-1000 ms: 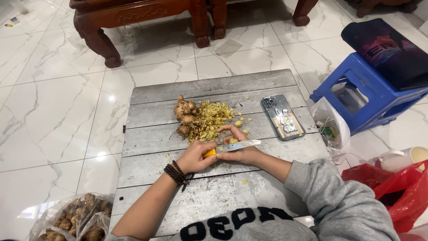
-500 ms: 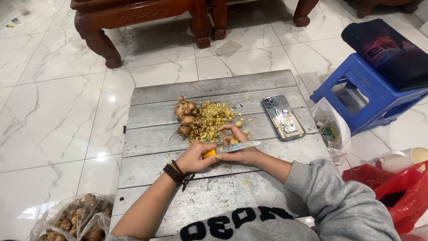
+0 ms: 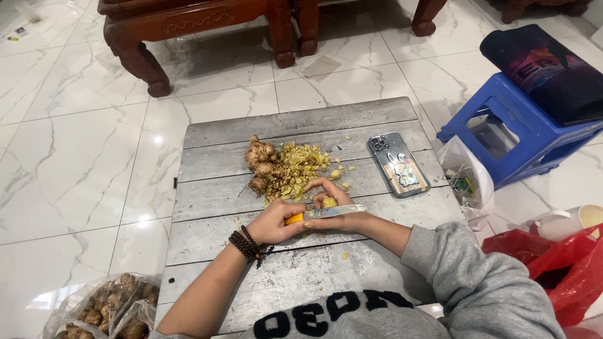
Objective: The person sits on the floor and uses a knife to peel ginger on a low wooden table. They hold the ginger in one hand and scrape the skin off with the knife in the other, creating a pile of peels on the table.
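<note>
My left hand (image 3: 271, 225), with a dark bead bracelet on the wrist, is closed around the yellow handle of a knife (image 3: 333, 211) whose blade points right. My right hand (image 3: 339, 202) grips a small yellow peeled piece of ginger (image 3: 328, 202) against the blade. Both hands rest over a grey wooden board (image 3: 207, 188). Just beyond them lie a clump of unpeeled ginger roots (image 3: 259, 164) and a heap of ginger peelings (image 3: 298, 168).
A phone (image 3: 398, 164) lies on the board's right side. A clear bag of ginger roots (image 3: 103, 311) sits at the lower left. At the right are a white plastic bag (image 3: 465, 179), a blue stool (image 3: 521, 129) and a red bag (image 3: 565, 270). Carved wooden furniture legs (image 3: 141, 59) stand behind.
The knife blade has slid slightly down and left across the ginger piece; my right fingers have shifted a little around it. Everything else is still.
</note>
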